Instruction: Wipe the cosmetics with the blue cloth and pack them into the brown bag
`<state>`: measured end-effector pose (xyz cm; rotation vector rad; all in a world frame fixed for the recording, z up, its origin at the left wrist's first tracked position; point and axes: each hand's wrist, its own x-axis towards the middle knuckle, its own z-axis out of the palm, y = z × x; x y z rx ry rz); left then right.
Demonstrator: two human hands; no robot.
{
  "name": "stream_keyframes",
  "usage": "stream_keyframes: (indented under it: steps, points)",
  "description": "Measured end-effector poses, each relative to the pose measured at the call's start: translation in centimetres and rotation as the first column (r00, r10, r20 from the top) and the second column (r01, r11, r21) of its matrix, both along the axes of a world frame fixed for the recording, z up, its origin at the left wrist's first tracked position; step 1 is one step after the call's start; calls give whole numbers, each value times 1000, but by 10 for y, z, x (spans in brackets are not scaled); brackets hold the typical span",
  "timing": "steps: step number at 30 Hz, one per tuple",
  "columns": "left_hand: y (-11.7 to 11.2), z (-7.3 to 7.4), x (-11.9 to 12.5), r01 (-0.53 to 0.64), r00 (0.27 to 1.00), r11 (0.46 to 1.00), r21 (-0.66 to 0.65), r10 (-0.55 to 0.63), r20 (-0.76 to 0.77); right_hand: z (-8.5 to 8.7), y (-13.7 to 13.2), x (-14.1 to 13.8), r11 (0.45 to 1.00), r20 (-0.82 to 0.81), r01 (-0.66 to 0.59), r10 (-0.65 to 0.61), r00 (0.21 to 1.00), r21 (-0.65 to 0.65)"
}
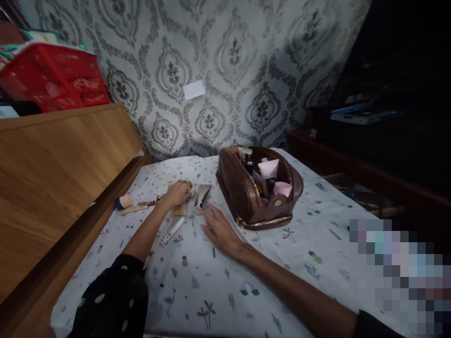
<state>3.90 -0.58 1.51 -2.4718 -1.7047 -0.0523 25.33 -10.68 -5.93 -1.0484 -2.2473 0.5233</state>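
My left hand [178,192] is curled over a small beige item on the patterned sheet [197,281], its fingers closed around it. My right hand [220,230] lies flat on the sheet with fingers spread, its fingertips just below a silvery tube [202,196]. A white stick-shaped tube [172,231] lies between my forearms. An open brown cosmetic bag [246,197] stands right of my hands, filled with bottles and pink tubes [269,168].
A makeup brush [123,202] and a thin pencil-like stick [139,206] lie left of my left hand. A wooden headboard [59,173] runs along the left, with a red basket [56,77] on top. Dark furniture stands at the right.
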Motion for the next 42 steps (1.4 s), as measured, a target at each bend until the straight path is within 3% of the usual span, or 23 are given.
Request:
stream_keyframes:
  steps: [11, 20, 26, 31, 36, 39, 42]
  points:
    - [-23, 6, 15, -17, 1000, 998, -57, 18, 20, 11, 23, -24, 998, 45, 67, -65, 997, -24]
    - [-30, 3, 22, -125, 990, 990, -66, 128, 58, 0, 31, -18, 998, -251, 35, -44, 967, -43]
    - [-29, -1, 15, -157, 968, 987, -34, 161, 193, -1, 44, -21, 997, -257, 58, -68, 964, -45]
    - [-26, 1, -18, -185, 899, 981, 63, 143, 414, 1, 42, -13, 995, -180, 90, -95, 979, -37]
    - [-32, 3, -77, -355, 777, 924, 143, 207, 595, 1, 23, -9, 989, -178, 145, -138, 974, 26]
    - [-39, -7, -102, -465, 712, 873, 146, 272, 648, 6, 5, -17, 994, -177, 98, -88, 980, 51]
    - [-45, -24, -108, -495, 684, 863, 107, 310, 661, 12, -12, -29, 999, -164, 28, -24, 986, 21]
